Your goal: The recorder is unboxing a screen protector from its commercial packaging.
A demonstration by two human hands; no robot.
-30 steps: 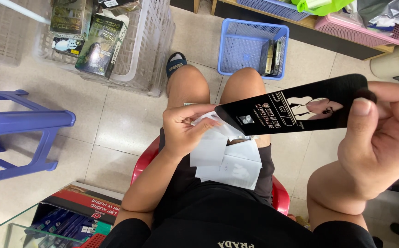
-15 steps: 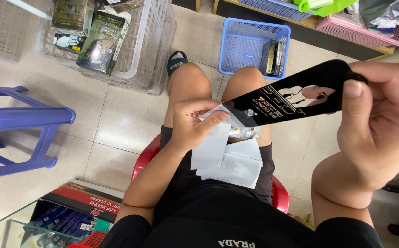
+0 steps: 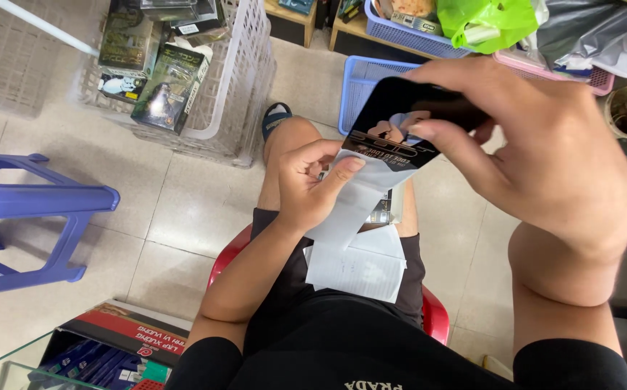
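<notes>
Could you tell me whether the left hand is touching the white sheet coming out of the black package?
Touching: the head view shows the left hand pinching the white sheet, thumb pressed on it below the black package.

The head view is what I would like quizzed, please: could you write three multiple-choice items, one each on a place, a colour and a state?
1. Where do the loose white sheets lie?
A. on the lap
B. on the floor tiles
C. in the white basket

2. What colour is the stool?
A. red
B. blue
C. green

3. How is the black sleeve held?
A. lying on the floor
B. in the right hand
C. in the left hand alone

Key: 1 A, they rest on the thighs; 2 B, its frame is blue; 3 B, right fingers wrap it.
</notes>
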